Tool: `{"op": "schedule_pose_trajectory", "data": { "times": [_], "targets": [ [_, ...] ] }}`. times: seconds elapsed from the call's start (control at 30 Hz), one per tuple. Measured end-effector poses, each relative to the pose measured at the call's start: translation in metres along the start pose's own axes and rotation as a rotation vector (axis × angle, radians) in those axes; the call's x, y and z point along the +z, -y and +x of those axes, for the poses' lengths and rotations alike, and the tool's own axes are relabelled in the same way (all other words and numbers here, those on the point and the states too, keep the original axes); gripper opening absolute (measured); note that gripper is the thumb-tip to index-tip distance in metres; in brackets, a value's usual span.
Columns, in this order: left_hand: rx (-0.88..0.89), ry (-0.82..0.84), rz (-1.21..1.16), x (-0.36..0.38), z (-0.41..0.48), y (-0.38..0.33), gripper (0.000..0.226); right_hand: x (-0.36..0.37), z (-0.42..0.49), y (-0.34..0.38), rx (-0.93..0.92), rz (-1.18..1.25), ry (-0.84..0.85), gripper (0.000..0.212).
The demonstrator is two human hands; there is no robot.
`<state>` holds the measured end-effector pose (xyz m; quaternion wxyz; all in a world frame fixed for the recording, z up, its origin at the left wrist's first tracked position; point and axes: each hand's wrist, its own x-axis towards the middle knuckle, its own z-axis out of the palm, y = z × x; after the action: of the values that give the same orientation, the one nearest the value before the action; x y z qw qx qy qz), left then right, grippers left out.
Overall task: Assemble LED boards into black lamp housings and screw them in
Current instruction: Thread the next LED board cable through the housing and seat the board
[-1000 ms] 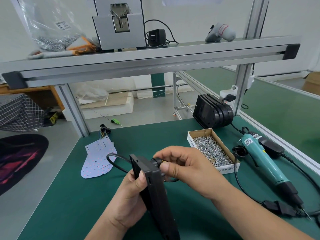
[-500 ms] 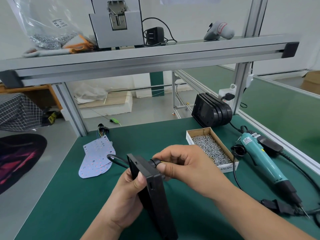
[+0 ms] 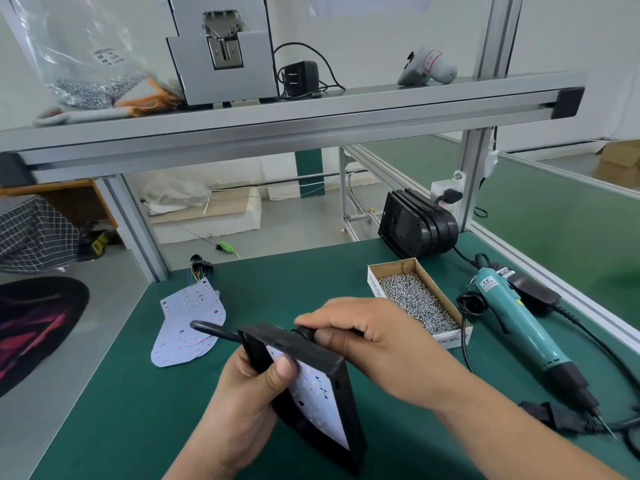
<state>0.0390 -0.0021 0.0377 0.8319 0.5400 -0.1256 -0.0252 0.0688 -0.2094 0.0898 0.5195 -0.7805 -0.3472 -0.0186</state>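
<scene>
**Two hands hold a lamp housing above a green desk**

A person's left hand (image 3: 249, 393) grips a black lamp housing (image 3: 304, 349) by its left edge, with the thumb curled over the rim and the other fingers behind it. The housing is tilted and raised off the desk (image 3: 121, 427), near the front middle of the view. A white LED board (image 3: 318, 400) lies inside it, facing up.

The right hand (image 3: 367, 337) reaches over the housing's top edge, where its fingers pinch a round black cable fitting (image 3: 306, 333). A black cable (image 3: 211, 331) sticks out to the left from the same edge.

On the desk to the left lies a small pile of loose LED boards (image 3: 188, 327), with coloured wires at their far end. To the right stands an open cardboard box of screws (image 3: 415, 301), and a teal electric screwdriver (image 3: 519, 327) lies beside it. Behind the box, a row of spare black housings (image 3: 415, 226) stands on edge.
</scene>
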Motion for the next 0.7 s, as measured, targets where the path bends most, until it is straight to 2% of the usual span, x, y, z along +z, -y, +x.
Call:
{"op": "schedule_pose_trajectory", "data": {
  "times": [0.1,0.23,0.3,0.37,0.43,0.5,0.63,0.7],
  "targets": [
    [0.032,-0.04,0.043,0.002,0.0,-0.002,0.047,-0.006,0.003,-0.003,0.041,0.089,0.045,0.029],
    [0.033,-0.227,0.129,0.001,0.002,-0.002,0.057,-0.017,0.003,-0.008,0.129,0.244,-0.089,0.037],
    [0.019,-0.281,0.169,0.0,0.003,-0.003,0.06,-0.019,0.002,-0.009,0.176,0.23,-0.099,0.052],
    [0.007,-0.284,0.216,0.002,0.002,-0.004,0.054,-0.011,0.001,-0.009,0.207,0.13,-0.027,0.065],
    [-0.024,-0.261,0.261,0.005,0.0,-0.004,0.049,0.0,0.003,-0.009,0.247,0.091,0.004,0.051],
    [-0.073,-0.241,0.253,0.009,-0.001,-0.001,0.05,0.004,0.005,-0.01,0.259,0.108,-0.004,0.048],
    [-0.164,-0.237,0.192,0.016,0.0,0.002,0.058,-0.001,0.007,-0.015,0.252,0.17,-0.026,0.069],
    [-0.206,-0.224,0.15,0.017,0.0,0.002,0.056,-0.001,0.006,-0.016,0.293,0.247,-0.049,0.073]
  ]
}}
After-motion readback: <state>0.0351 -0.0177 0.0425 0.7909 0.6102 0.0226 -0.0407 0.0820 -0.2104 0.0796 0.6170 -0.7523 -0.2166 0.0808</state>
